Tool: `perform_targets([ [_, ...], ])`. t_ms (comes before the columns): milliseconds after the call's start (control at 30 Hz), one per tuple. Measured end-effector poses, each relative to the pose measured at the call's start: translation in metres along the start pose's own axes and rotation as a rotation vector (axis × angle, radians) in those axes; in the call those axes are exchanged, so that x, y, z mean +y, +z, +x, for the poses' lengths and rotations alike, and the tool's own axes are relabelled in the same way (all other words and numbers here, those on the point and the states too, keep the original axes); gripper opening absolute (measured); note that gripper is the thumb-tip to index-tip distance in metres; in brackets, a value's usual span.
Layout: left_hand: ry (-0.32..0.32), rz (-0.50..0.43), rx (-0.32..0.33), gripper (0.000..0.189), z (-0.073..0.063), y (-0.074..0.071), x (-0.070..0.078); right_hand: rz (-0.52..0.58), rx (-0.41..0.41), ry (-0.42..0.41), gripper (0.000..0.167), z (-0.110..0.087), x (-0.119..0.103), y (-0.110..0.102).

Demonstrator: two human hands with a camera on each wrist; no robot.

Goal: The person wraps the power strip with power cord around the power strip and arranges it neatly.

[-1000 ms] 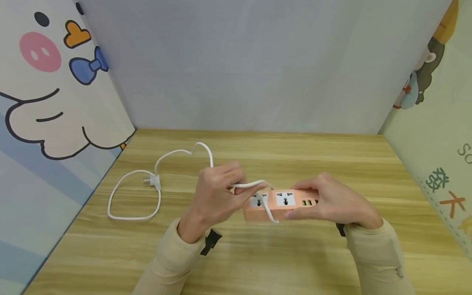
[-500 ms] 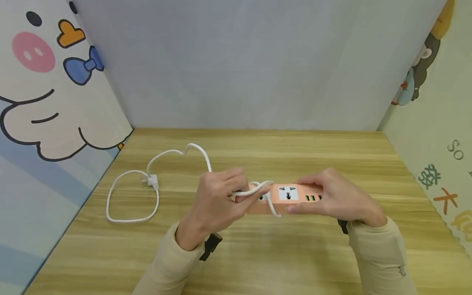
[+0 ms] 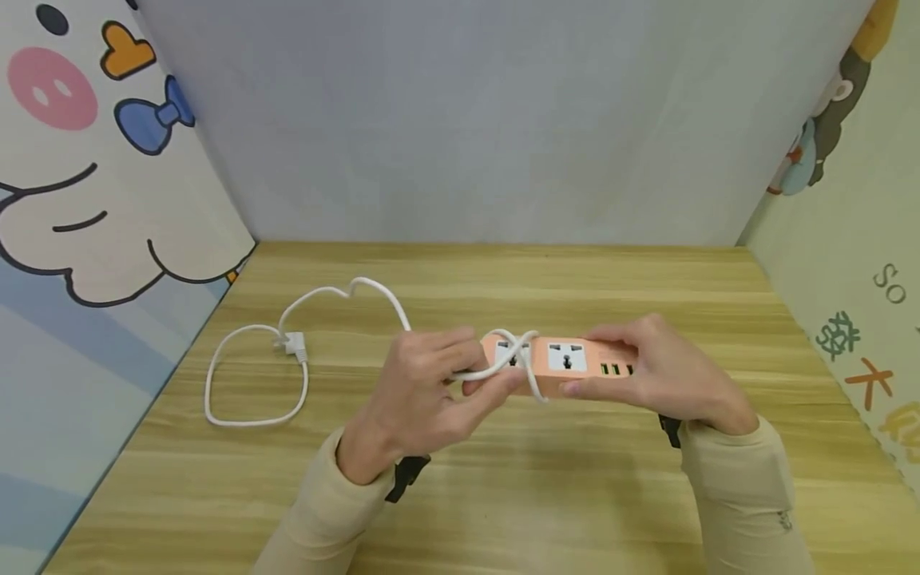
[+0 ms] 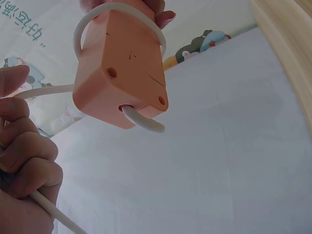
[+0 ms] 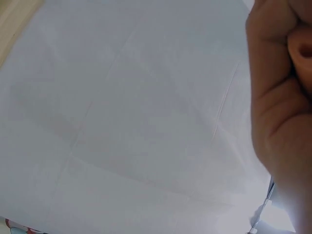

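Note:
An orange power strip (image 3: 541,369) with white sockets and several USB ports is held up over the table by my right hand (image 3: 664,375), its thumb and fingers gripping the right end. My left hand (image 3: 431,391) grips the white cord (image 3: 474,374), fingers curled round it, beside the strip's left end. The cord crosses over itself on the left socket. In the left wrist view it loops round the underside of the strip (image 4: 131,53) and leaves a hole in the end face. The curled left fingers (image 4: 34,151) hold the cord there too.
The rest of the cord runs over the wooden table (image 3: 575,495) at the left, forming a loop that ends at the white plug (image 3: 293,344). A pale grey wall (image 3: 460,120) stands behind the table, with cartoon-printed panels (image 3: 93,176) at the sides.
Both hands have lifted the power strip slightly upward in view and toward the right. The left hand has drawn the cord down across the left socket, so the crossing lies closer on it.

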State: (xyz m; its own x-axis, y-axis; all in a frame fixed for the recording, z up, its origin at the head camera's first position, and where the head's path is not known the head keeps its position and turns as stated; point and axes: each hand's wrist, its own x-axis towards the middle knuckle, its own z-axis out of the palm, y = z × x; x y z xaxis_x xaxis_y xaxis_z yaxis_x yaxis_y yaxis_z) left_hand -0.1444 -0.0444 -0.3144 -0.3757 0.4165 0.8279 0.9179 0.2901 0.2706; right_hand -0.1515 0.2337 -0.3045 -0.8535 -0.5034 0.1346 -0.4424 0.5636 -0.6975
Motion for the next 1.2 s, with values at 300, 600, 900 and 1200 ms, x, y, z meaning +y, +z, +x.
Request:
perform_targets([
  [300,-0.015,-0.119,-0.098,0.037,-0.001,-0.003,0.0,0.007,0.058,-0.02,0.019,-0.001,0.001,-0.004],
  [600,-0.088,-0.256,-0.242,0.036,-0.002,-0.005,-0.002,0.023,0.102,-0.005,0.029,-0.003,0.003,-0.006],
  [900,-0.153,-0.421,-0.385,0.024,-0.001,-0.01,-0.009,0.04,0.157,0.01,0.034,-0.006,0.002,-0.009],
  [1200,-0.215,-0.556,-0.511,0.025,0.001,-0.011,-0.016,0.078,0.211,-0.024,0.037,-0.01,-0.002,-0.01],
])
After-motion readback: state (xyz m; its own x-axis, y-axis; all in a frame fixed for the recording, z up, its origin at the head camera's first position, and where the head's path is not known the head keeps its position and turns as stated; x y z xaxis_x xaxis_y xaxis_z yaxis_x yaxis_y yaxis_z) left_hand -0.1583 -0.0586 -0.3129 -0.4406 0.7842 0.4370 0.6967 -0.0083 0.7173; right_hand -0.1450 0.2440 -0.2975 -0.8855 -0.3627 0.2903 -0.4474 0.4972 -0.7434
